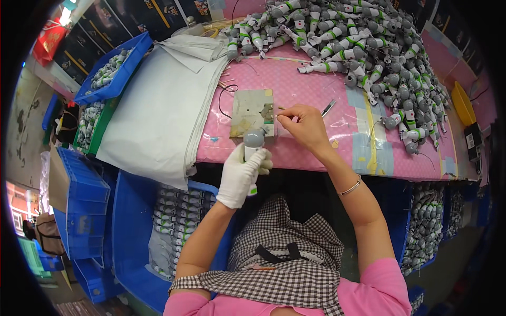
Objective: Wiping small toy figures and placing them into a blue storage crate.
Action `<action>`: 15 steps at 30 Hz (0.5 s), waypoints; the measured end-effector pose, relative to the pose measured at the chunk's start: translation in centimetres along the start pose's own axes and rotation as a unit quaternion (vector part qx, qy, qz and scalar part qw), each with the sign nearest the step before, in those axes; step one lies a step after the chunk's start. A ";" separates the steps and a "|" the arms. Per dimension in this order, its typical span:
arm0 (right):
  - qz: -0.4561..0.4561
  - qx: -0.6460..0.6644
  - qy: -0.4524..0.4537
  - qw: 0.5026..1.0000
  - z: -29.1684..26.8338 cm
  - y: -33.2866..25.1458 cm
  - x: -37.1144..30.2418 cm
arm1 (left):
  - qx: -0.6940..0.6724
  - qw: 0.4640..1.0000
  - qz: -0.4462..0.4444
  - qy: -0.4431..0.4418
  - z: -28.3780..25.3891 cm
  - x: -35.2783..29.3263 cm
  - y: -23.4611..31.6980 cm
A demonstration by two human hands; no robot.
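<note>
My left hand (238, 178), in a white glove, is wrapped round a small toy figure (254, 138) with a round grey head and a white and green body. The figure's head points up and away from me, close to the near edge of a grey square block (247, 108). My bare right hand (304, 126) is pinched closed by the block's right side. Something tiny and thin shows at its fingertips, too small to name. A black cable runs from the block's left side. Right of that hand lies a small cutter knife (328, 108).
A large heap of similar toy figures (369, 47) covers the far right of the pink table (311, 95). White sheets (163, 105) drape its left side. Blue crates (132, 210) with more figures stand below left and right; a yellow basin (463, 104) sits far right.
</note>
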State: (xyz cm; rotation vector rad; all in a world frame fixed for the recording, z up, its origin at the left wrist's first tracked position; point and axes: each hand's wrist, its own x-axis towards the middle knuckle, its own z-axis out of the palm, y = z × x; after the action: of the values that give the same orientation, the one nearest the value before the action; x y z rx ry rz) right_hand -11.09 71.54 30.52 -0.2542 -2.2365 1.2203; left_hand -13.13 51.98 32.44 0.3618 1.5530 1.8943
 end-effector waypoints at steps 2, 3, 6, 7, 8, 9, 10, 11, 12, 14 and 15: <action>0.002 -0.064 -0.013 0.998 -0.1 -0.9 0.2 | 0.040 0.998 0.027 0.028 -0.2 0.9 0.5; -0.013 -0.103 -0.021 0.994 -0.1 -1.1 0.4 | 0.038 0.998 0.028 0.029 -0.6 1.3 0.7; -0.018 -0.137 -0.047 0.989 -0.5 -1.1 0.9 | 0.052 0.997 -0.034 -0.045 -1.5 2.0 1.1; -0.007 -0.131 -0.063 0.989 -0.7 -1.1 1.0 | 0.004 0.997 -0.048 -0.053 -1.3 2.1 1.4; -0.006 -0.133 -0.065 0.989 -0.8 -1.1 1.2 | -0.043 0.995 -0.063 -0.061 -1.2 2.1 1.6; 0.007 -0.132 -0.081 0.988 -1.0 -1.3 1.4 | -0.045 0.995 -0.065 -0.060 -1.2 2.2 1.7; 0.021 -0.132 -0.097 0.986 -1.1 -1.4 1.6 | -0.055 0.995 -0.061 -0.061 -1.2 2.2 1.8; 0.022 -0.132 -0.100 0.986 -1.3 -1.5 2.1 | -0.064 0.994 -0.058 -0.062 -1.2 2.3 1.8; 0.058 -0.103 -0.147 0.982 -1.6 -1.4 2.7 | -0.066 0.994 -0.061 -0.061 -1.2 2.4 1.8; 0.096 -0.072 -0.195 0.973 -1.7 -1.4 3.1 | -0.068 0.995 -0.061 -0.049 -1.2 2.5 1.8; 0.044 -0.101 -0.190 0.976 -1.6 -1.4 3.3 | -0.063 0.995 -0.063 -0.043 -1.3 2.7 1.9</action>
State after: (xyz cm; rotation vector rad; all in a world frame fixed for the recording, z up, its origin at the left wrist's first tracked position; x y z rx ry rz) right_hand -12.80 73.28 33.60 -0.2138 -2.7134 1.1655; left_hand -16.53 52.54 33.38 0.2793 1.3599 1.8442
